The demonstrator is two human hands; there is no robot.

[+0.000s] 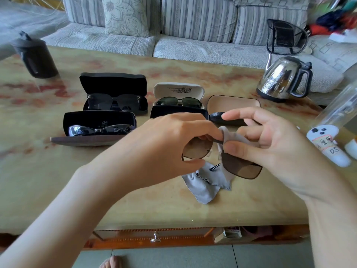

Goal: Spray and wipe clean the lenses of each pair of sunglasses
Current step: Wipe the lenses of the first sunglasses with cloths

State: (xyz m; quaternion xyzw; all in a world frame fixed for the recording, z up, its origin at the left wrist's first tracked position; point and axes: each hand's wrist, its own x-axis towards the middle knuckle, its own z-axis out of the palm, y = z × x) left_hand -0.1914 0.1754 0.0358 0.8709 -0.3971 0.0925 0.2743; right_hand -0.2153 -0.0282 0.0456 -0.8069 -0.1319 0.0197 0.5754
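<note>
Just above the near middle of the counter (135, 200), a pair of brown-lensed sunglasses (239, 167) is held between both hands. The left hand (173, 144) has its grip closed on the rim of the left lens, thumb beneath. The right hand (270, 144) pinches a grey cloth (204, 186) against the frame by the right lens, and the cloth's tail trails onto the counter. Farther back stand four open cases (98, 120), three holding sunglasses. A steel kettle (284, 78) sits far right, a dark flask (34, 57) far left, a sofa (193, 22) behind.
</note>
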